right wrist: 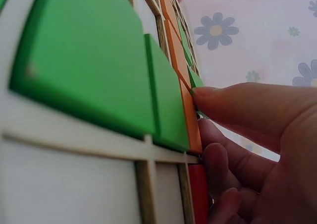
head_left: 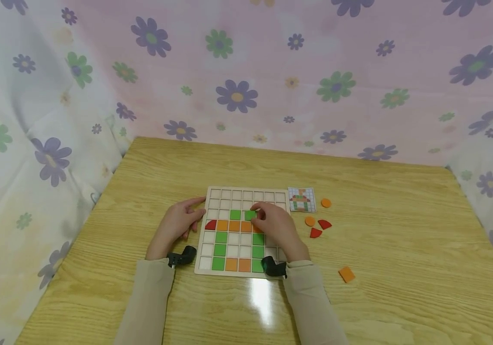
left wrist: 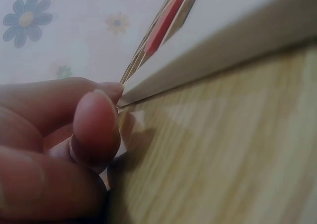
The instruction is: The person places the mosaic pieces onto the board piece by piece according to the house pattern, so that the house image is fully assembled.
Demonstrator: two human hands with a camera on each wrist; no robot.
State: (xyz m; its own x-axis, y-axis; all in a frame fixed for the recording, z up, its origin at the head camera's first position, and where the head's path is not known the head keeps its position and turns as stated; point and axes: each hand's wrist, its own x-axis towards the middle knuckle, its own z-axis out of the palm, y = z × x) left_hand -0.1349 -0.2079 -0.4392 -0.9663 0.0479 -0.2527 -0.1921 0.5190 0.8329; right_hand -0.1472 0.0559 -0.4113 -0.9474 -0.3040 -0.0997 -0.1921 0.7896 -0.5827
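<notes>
A wooden grid board (head_left: 229,274) lies on the table. My right hand (head_left: 277,225) pinches a green square tile (head_left: 249,215) between thumb and finger over the board's upper middle; in the right wrist view this tile (right wrist: 194,79) looks tilted. Left of it a green tile (head_left: 235,214) sits in its cell. Below runs a row of orange tiles (head_left: 234,225) with a red quarter-round tile (head_left: 211,224) at its left end. Against the board's left edge rest the fingers of my left hand (head_left: 176,221), loosely extended and holding nothing; the left wrist view shows a fingertip touching the board's side (left wrist: 163,78).
A small pattern card (head_left: 301,199) lies against the board's upper right. Loose pieces to its right and below include orange discs (head_left: 326,203), red quarter-rounds (head_left: 316,233) and an orange square (head_left: 346,274). A flowered curtain (head_left: 255,62) encloses the wooden table (head_left: 384,215).
</notes>
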